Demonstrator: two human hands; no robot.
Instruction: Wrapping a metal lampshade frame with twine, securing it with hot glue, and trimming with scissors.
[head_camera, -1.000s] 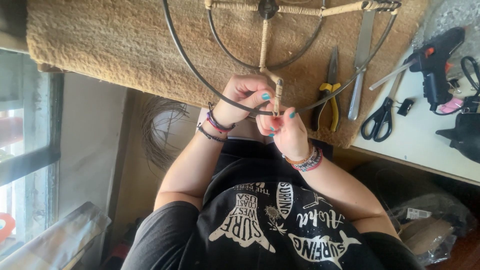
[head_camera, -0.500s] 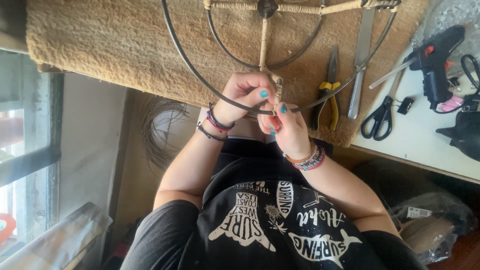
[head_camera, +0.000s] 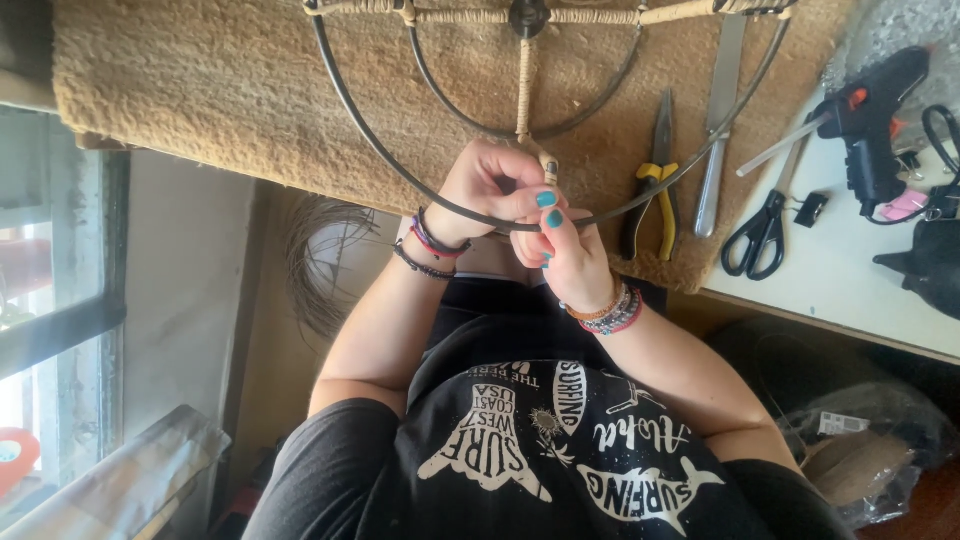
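Together, both hands (head_camera: 530, 220) pinch wire hoop (head_camera: 370, 150).

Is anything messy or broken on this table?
Nothing looks broken or spilled. The left hand and right hand pinch the metal ring frame where a wrapped spoke meets it. Pliers, scissors and a glue gun lie tidy beside it.

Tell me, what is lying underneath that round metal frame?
A shaggy tan mat lies under the metal frame, with yellow-handled pliers beside it. Both hands, left hand and right hand, cover the rim's near edge, so what lies beneath there is hidden.
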